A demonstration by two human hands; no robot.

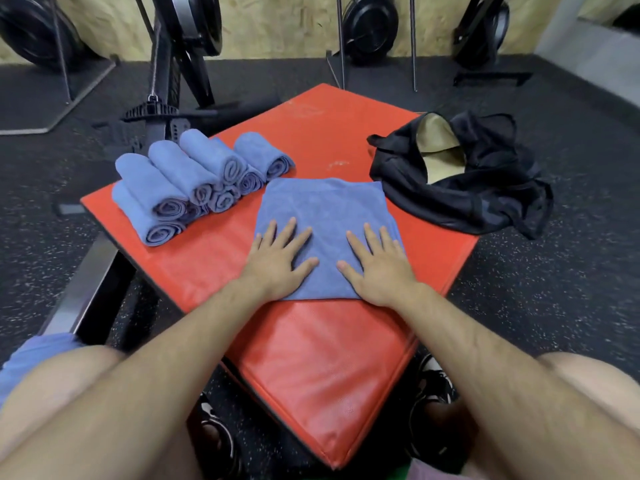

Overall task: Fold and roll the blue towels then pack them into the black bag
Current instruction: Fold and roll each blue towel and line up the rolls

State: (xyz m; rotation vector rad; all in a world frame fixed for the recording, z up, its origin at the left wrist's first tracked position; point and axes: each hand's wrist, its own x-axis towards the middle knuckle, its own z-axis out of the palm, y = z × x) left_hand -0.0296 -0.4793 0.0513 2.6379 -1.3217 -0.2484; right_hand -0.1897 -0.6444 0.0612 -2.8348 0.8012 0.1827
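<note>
Resting straight and spread, the fingers (289, 230) of the left hand (277, 261) are laid flat on the near part of a folded blue towel (325, 206), and those of the right hand (379, 268) are laid the same way just beside them; nothing is gripped by either hand. The towel is spread as a flat square on a red padded counter (311, 358), one corner of which is turned toward the camera. A stack of rolled blue towels (194, 181) is piled in two layers at the left of the counter, near the flat towel but apart from it, with the spiral ends turned toward the camera. At the right corner the black bag (485, 192) is slumped partly over the counter's edge, its mouth gaping; only a pale tan lining (440, 150) is seen inside, the rest being hidden by folds. The counter is set on a black speckled rubber floor (536, 289). Behind it, dark exercise machines (374, 29) with round wheels are ranged against a chipboard wall (277, 26). A grey metal rail (86, 289) is seen at the left. A blue cloth (31, 362) on the left thigh is cut off by the picture's edge, so its shape cannot be told. A pair of shoes (438, 379) is partly hidden beneath the counter, and the far part of the room is blurred
</note>
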